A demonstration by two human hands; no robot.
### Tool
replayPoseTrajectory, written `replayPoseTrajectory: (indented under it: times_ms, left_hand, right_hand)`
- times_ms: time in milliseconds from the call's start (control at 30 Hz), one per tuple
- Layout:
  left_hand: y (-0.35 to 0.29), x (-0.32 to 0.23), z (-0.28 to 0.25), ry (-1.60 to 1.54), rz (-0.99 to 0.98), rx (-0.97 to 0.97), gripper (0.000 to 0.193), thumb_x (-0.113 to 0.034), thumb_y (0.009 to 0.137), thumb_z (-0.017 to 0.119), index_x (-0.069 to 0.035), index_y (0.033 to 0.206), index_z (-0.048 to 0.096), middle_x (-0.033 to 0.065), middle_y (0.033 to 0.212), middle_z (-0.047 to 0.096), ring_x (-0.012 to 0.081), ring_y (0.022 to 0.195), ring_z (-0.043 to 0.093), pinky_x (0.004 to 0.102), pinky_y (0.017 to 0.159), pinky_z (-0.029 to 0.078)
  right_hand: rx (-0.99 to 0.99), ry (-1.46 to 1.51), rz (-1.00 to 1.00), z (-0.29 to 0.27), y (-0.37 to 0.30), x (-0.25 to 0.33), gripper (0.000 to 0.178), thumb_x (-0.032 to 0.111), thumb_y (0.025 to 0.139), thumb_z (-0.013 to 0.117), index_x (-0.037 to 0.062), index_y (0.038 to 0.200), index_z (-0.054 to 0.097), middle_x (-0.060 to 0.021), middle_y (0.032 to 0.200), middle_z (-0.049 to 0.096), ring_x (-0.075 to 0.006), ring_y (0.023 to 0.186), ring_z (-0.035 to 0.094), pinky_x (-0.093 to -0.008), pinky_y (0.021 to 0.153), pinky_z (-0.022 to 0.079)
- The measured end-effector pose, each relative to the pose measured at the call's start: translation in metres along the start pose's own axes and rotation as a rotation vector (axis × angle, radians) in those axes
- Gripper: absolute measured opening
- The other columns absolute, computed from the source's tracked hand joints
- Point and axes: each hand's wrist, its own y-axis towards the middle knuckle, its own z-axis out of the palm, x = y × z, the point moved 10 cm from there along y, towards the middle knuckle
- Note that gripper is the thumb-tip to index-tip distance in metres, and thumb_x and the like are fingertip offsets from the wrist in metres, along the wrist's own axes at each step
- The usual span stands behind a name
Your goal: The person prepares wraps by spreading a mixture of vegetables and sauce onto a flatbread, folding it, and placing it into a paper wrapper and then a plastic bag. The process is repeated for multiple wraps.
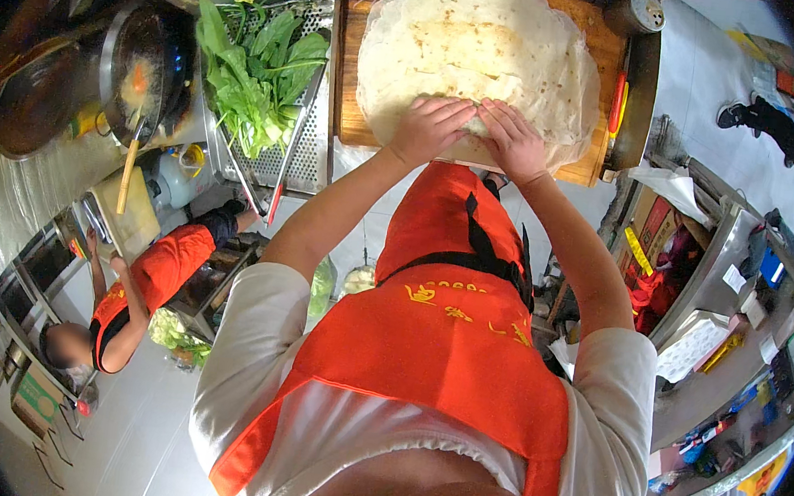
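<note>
A stack of thin, pale round flatbreads (478,50) with light brown spots lies on a wooden board (349,114) in front of me. My left hand (434,127) and my right hand (514,142) are side by side at its near edge, thumbs close together. The fingers of both curl over a fold of the top flatbread and press it down. What lies under the fingers, including any filling, is mostly hidden.
Leafy greens (261,72) sit on a perforated metal tray (308,158) to the left, beside red-handled tongs (275,203). Farther left, a wok (112,77) stands over a blue flame. Red- and yellow-handled tools (617,102) lie right of the board. A co-worker (161,268) works at left.
</note>
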Motion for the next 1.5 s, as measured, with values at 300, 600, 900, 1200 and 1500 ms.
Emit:
replayPoseTrajectory:
  times_ms: [300,600,900,1200,1500]
  left_hand:
    - [0.044,0.016,-0.028,0.103,-0.244,-0.161,0.017,-0.018,0.084,0.068,-0.01,0.098,0.066,0.0072,0.106,0.063,0.0263,0.104,0.056,0.0418,0.087,0.041]
    - [-0.041,0.075,-0.024,-0.54,-0.977,-0.507,0.016,-0.022,0.095,0.061,-0.006,0.092,0.064,0.0096,0.082,0.066,0.0202,0.069,0.062,0.0329,0.059,0.047]
    - [-0.076,0.123,0.014,-1.107,-1.518,-1.112,0.024,-0.02,0.093,0.066,0.003,0.093,0.06,0.0118,0.093,0.067,0.0141,0.073,0.062,0.0284,0.06,0.046]
    - [0.037,0.015,-0.026,0.024,-0.404,-0.355,0.025,-0.019,0.075,0.075,-0.006,0.094,0.065,0.0091,0.108,0.061,0.0314,0.101,0.054,0.042,0.088,0.042]
    - [0.034,0.018,-0.02,0.052,-0.314,-0.244,0.041,-0.025,0.08,0.074,-0.011,0.117,0.064,0.0097,0.116,0.059,0.0301,0.11,0.053,0.0422,0.091,0.041]
  right_hand:
    - [0.122,-0.154,0.201,-0.014,0.053,-0.022,0.025,0.028,0.092,0.059,0.0087,0.108,0.059,-0.0119,0.112,0.06,-0.0353,0.117,0.054,-0.0515,0.106,0.037]
    - [0.081,-0.273,0.102,0.014,0.067,0.007,0.054,0.038,0.096,0.05,0.0101,0.142,0.044,-0.0102,0.146,0.044,-0.0326,0.138,0.035,-0.0516,0.117,0.02]
    - [0.07,-0.277,0.09,0.017,0.072,0.006,0.055,0.037,0.095,0.052,0.0097,0.142,0.043,-0.0094,0.146,0.043,-0.0316,0.138,0.035,-0.0525,0.116,0.02]
    - [-0.408,0.263,0.748,-0.023,-0.023,-0.06,0.033,0.023,0.091,0.062,-0.0011,0.111,0.052,-0.018,0.108,0.059,-0.0301,0.103,0.056,-0.0466,0.098,0.043]
    - [-1.005,0.718,1.545,-0.012,-0.058,-0.107,0.034,0.018,0.085,0.067,-0.0099,0.099,0.054,-0.0191,0.094,0.066,-0.0297,0.091,0.064,-0.0406,0.083,0.049]
